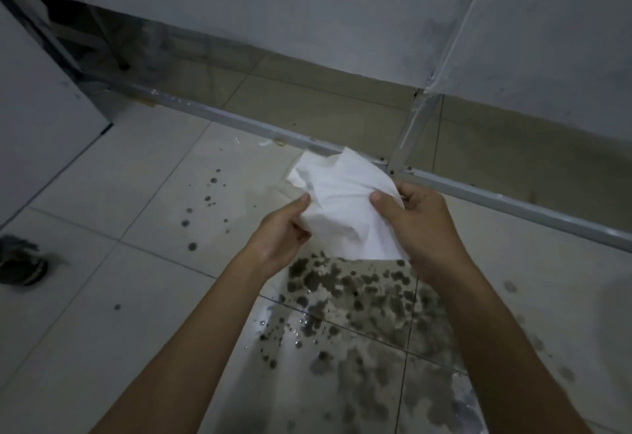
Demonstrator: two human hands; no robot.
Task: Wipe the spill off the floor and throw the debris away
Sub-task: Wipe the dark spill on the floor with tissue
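Fingers (380, 199) of my left hand (284, 228) and right hand (424, 228) pinch the tissue (345, 207) at its sides, to spread it for wider cover. The spill (359, 296) lies unwiped on the floor (102, 348), at 6 o'clock from it.

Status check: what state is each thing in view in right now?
paper towel, crumpled, white, held by both hands
spill, dark wet blotches on the floor, not yet wiped
left hand, pinches the towel's left edge
right hand, grips the towel's right side
dark object at left edge, too blurred to tell
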